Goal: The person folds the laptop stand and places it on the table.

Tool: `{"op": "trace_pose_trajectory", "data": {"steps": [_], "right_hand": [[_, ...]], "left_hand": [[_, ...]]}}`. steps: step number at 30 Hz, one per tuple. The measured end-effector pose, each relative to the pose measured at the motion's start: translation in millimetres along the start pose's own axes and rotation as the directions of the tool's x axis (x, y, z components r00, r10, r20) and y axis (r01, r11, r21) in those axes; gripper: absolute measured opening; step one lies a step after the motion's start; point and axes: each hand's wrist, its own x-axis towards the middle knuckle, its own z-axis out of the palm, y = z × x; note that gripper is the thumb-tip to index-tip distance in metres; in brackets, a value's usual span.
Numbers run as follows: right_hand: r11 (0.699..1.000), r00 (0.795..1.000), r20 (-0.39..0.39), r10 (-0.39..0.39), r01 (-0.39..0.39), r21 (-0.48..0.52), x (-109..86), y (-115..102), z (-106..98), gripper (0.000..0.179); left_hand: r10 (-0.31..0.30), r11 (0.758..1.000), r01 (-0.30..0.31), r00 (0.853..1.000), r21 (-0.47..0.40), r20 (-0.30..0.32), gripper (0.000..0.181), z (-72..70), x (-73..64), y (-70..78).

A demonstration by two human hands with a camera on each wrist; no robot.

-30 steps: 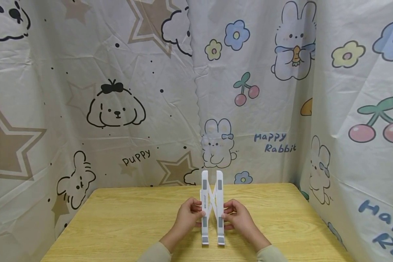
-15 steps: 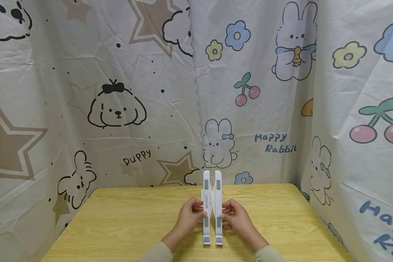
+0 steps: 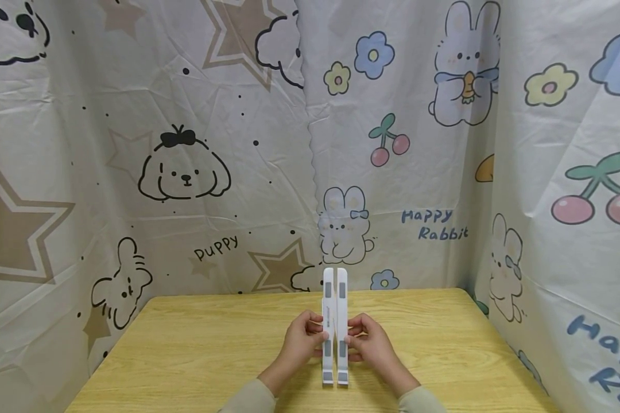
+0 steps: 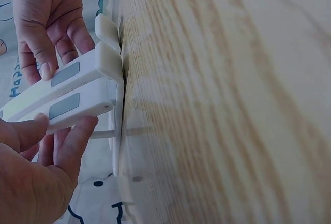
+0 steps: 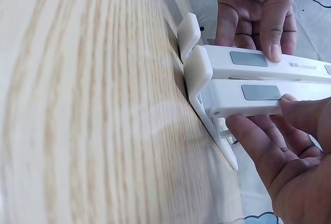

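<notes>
A white folding laptop stand [image 3: 328, 315] with grey pads stands on the wooden table in the head view, its two long bars side by side with a narrow gap. My left hand [image 3: 305, 339] grips the left bar, thumb on the front face and fingers behind. On the other bar, my right hand [image 3: 369, 343] holds in the same way at about equal height. Seen from the left wrist, the stand's bars [image 4: 77, 87] slope up from feet at the tabletop. Hooked lips [image 5: 198, 69] at their lower ends show in the right wrist view.
A light wooden table [image 3: 212, 344] spreads out around the stand. Behind and beside it hang pale curtains [image 3: 268, 172] printed with puppies, rabbits, stars and cherries. The table's far edge lies close to the curtain.
Both hands have moved inward, bringing the stand's two bars nearer each other. The wide gap with crossed struts has narrowed to a thin slit.
</notes>
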Motion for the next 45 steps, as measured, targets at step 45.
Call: {"op": "trace_pose_trajectory", "data": {"steps": [45], "right_hand": [[0.77,0.954,0.25,-0.164,0.282,-0.572,52.2,-100.5,-65.4,0.055]], "left_hand": [[-0.045,0.959,-0.013,0.979,0.282,0.198,0.046,-0.7,-48.0,2.4]]}}
